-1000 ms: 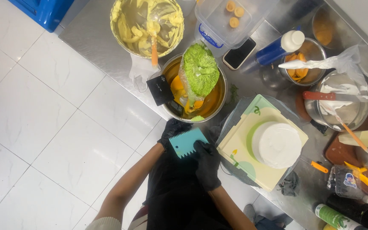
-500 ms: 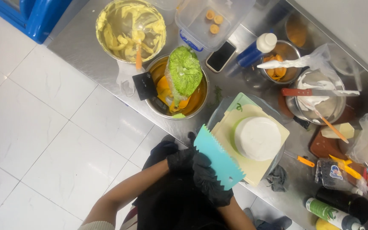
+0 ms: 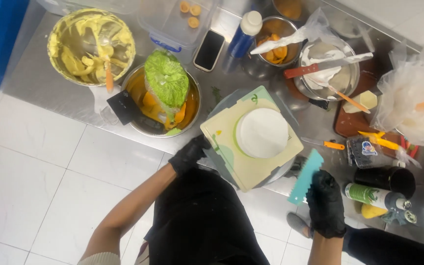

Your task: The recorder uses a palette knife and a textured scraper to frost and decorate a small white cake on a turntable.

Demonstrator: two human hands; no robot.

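A round white cake (image 3: 262, 132) sits on a pale square board (image 3: 222, 132) over a grey turntable (image 3: 222, 100) at the steel counter's near edge. My left hand (image 3: 189, 154), in a black glove, grips the board's near left corner. My right hand (image 3: 326, 202), also gloved in black, holds a teal comb-edged scraper (image 3: 305, 176) just right of the board, apart from the cake.
A bowl with a green piping bag (image 3: 167, 83) stands left of the cake. A bowl of yellow cream (image 3: 90, 46) sits further left. Behind lie a phone (image 3: 209, 49), a blue bottle (image 3: 241, 37) and a bowl of white cream (image 3: 330, 68). Cans (image 3: 376, 196) crowd the right.
My hands have separated: the left went to the board's corner, and the right carried the teal scraper from in front of me to the right of the cake.
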